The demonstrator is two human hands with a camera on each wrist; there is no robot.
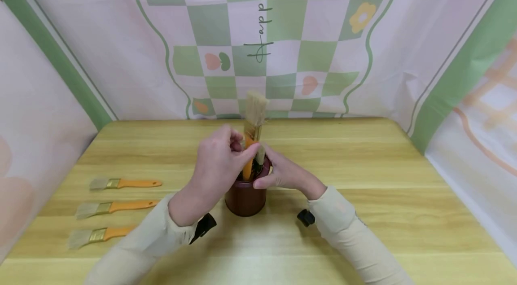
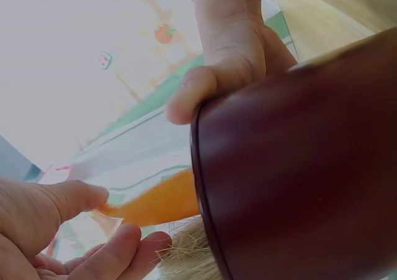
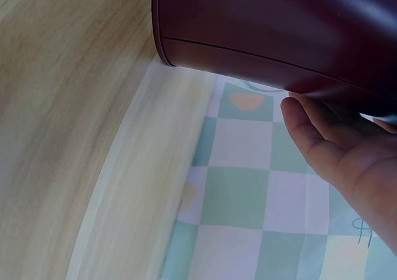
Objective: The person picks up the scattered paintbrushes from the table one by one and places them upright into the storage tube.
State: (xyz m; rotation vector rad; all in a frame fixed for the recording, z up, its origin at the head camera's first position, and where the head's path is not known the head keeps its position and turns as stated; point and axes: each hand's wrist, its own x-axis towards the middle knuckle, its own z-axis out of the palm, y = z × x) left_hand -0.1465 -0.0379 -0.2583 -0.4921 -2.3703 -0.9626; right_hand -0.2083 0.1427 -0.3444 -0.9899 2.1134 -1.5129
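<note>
A dark red-brown cylindrical cup (image 1: 245, 199) stands on the table with brushes in it. One shows pale bristles (image 1: 256, 107) pointing up; shorter bristles (image 2: 189, 249) are near the rim. My left hand (image 1: 216, 164) pinches an orange brush handle (image 2: 158, 202) between thumb and fingers, just above the cup's mouth. That brush's lower part is hidden inside the cup. On the other side, my right hand (image 1: 284, 170) holds the cup near its rim, thumb at the edge and fingers (image 3: 316, 128) along the wall.
Three flat paintbrushes with orange handles lie at the left: a far brush (image 1: 139, 183), a middle brush (image 1: 129, 205) and a near brush (image 1: 115, 232), partly behind the left sleeve. A patterned cloth (image 1: 286, 56) hangs behind the wooden table (image 1: 363, 240).
</note>
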